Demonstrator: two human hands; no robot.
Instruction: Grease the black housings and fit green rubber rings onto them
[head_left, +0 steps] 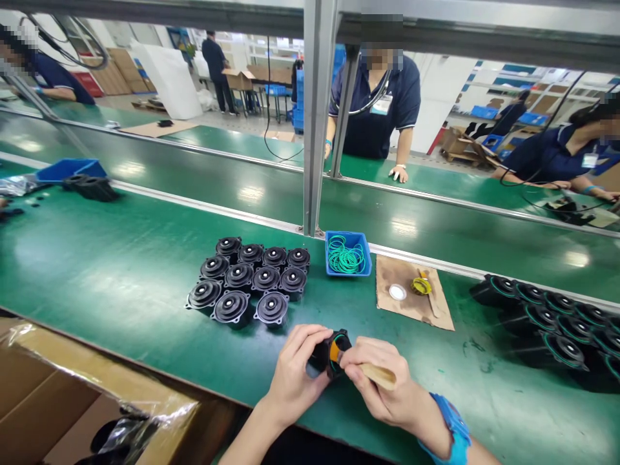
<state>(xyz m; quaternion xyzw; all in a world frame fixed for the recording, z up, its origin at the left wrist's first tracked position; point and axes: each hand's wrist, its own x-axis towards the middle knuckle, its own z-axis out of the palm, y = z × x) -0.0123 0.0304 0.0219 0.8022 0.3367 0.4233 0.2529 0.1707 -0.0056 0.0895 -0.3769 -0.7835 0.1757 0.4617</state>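
My left hand [299, 368] is closed round a black round housing [320, 354], tilted so its open face turns to the right. A green ring shows along part of the housing's rim. In my right hand [382, 374] is a brush [380, 374] with a pale wooden handle, its orange bristles against the rim. Fingers cover part of both things. Ahead to the left stand several black housings [239, 276] in rows. Straight ahead sits a blue bin [347, 274] of green rings [346, 257].
A stained cardboard sheet [392, 278] carries a yellow tub [421, 286] and a white disc [398, 292]. More housings with green rings [564, 349] stand at right. A metal post [312, 129] rises behind the bin. An open carton [97, 387] is at lower left. Several people are beyond the bench.
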